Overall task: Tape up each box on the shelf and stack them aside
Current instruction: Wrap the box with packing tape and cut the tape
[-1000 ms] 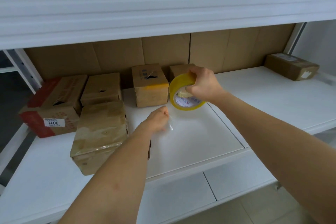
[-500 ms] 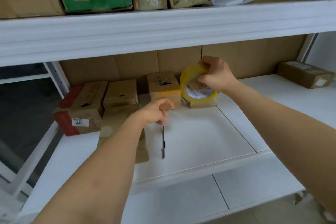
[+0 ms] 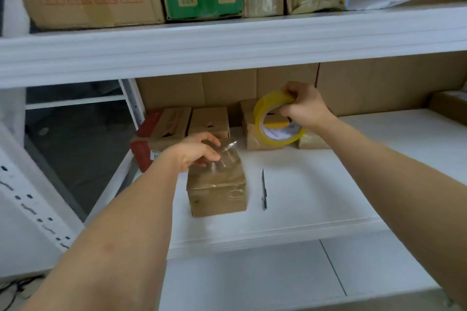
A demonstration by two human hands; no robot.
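Right hand (image 3: 304, 106) grips tape roll (image 3: 274, 120) at 1 o'clock of taped box (image 3: 217, 188); left hand (image 3: 198, 151) pinches clear tape strip (image 3: 226, 151) above it.

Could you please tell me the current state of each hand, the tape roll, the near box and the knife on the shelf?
Left hand: pinching a loose clear tape strip above the near box.
Right hand: gripping the yellow tape roll, held upright off the shelf.
Near box: closed, wrapped in tape.
Knife: lying untouched on the shelf.
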